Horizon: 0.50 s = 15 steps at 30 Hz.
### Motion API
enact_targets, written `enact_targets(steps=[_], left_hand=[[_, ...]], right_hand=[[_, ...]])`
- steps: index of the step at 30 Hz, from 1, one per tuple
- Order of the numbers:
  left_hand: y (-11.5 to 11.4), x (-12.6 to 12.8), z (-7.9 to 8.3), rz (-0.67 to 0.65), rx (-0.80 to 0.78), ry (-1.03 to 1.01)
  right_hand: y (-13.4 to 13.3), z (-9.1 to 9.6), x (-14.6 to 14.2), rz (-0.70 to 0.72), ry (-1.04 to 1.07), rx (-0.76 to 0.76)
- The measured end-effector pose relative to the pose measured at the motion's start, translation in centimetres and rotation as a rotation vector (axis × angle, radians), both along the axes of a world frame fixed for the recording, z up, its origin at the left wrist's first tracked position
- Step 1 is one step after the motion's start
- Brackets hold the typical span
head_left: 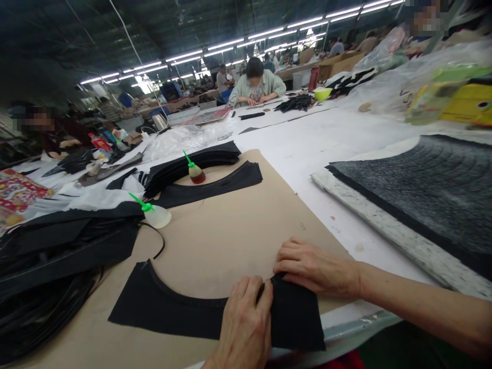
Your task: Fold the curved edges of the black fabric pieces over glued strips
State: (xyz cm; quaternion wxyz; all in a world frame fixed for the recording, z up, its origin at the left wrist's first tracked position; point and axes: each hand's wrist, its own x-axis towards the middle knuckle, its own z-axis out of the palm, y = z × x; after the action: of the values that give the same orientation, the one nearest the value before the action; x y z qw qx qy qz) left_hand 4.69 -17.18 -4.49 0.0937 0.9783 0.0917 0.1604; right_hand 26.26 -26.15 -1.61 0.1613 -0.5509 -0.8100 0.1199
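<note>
The left hand [246, 319] lies across the black curved piece [172, 315], right of its middle, fingers bent and close together at the inner edge. The right hand [315, 266] reaches in from the right and touches that same edge just beside it, fingers curled. I cannot tell whether either is clamped on the material or only pressing, since the fingertips are hidden from me.

The relation I would watch is this: the piece's long axis runs roughly left to right, dipping a little toward me at its right end, with the hollow of the curve facing away. Most of its length stretches left from the left hand; the right hand is nearer the right end.

It lies flat on the brown sheet [238, 246], at the near edge of the worktop [319, 130]. Beyond, well apart from both hands, I have a pale bottle [158, 218] and another black curved piece [234, 180]
</note>
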Motion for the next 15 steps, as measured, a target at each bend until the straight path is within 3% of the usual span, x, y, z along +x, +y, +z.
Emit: enact_targets(steps=[5, 15], left_hand=[[0.0, 0.4, -0.3, -0.011, -0.048, 0.025], [0.0, 1.2, 0.3, -0.054, 0.009, 0.141]], right_hand=[[0.0, 0.0, 0.3, 0.009, -0.004, 0.033], [-0.4, -0.5, 0.6, 0.022, -0.005, 0.102]])
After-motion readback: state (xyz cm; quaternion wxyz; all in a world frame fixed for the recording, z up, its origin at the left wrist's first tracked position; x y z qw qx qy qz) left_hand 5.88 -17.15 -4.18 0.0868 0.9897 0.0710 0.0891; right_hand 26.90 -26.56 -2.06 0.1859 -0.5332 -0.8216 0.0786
